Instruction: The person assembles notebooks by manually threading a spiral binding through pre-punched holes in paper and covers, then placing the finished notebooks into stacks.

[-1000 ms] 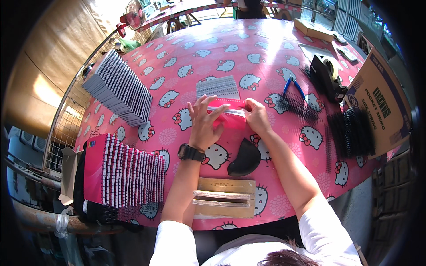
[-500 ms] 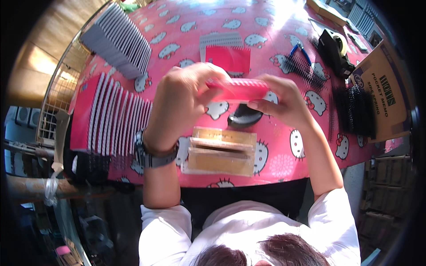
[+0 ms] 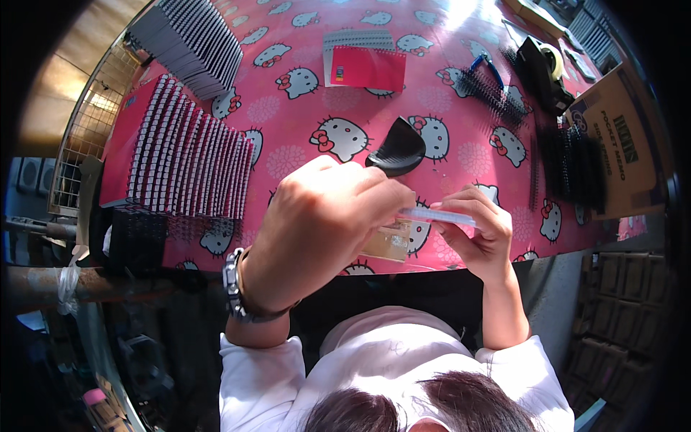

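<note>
Since the earlier frame, the left hand (image 3: 324, 219) and the right hand (image 3: 482, 234) have come in closer to the person's body, and the thin pad (image 3: 440, 214) between them, then showing its pink face, has turned nearly edge-on. The pink patterned tablecloth (image 3: 281, 169) fills most of the view. At the right edge stands a brown carton (image 3: 626, 144); at the left, a leaning row of pink-covered notebooks (image 3: 187, 155), with a stack of white pads (image 3: 191, 47) above it in the upper left. A dense bundle of black coils (image 3: 576, 169) lies before the carton, and a black tape dispenser (image 3: 543, 75) sits in the upper right. At upper centre, a pink pad (image 3: 371, 68) overlaps pale sheets (image 3: 345, 39). A tan board (image 3: 389, 243), below centre, is partly hidden by the left hand; a black half-moon piece (image 3: 399, 151) lies above it. Blue-handled pliers (image 3: 489, 70) rest at upper right. The thin pad is held right of centre: the right thumb and fingers clamp its right end, while the left fingers meet its left end, their grip too hidden to tell.
</note>
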Demonstrator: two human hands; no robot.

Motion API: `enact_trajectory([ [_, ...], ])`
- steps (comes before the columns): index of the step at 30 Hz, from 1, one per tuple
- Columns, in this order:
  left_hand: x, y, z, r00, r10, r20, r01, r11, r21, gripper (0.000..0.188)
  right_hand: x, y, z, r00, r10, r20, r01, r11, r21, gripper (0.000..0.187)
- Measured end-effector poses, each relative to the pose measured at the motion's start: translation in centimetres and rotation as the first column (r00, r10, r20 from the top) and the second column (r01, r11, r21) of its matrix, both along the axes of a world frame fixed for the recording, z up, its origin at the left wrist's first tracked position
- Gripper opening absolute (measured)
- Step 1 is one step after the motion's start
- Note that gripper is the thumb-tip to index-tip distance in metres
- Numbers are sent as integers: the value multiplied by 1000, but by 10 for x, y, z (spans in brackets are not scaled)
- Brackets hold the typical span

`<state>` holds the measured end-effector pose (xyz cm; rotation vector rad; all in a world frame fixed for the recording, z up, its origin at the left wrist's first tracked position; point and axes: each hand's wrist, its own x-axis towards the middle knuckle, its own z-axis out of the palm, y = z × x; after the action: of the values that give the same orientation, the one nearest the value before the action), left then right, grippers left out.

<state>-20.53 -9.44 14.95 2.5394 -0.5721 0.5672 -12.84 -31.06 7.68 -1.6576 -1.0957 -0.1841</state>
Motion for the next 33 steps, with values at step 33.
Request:
enact_trajectory([
  [33,-9,-19,-123,882,396,-256,-349,183,-919,37,-9,66,-43,789,160,-593,86,928,364,25],
])
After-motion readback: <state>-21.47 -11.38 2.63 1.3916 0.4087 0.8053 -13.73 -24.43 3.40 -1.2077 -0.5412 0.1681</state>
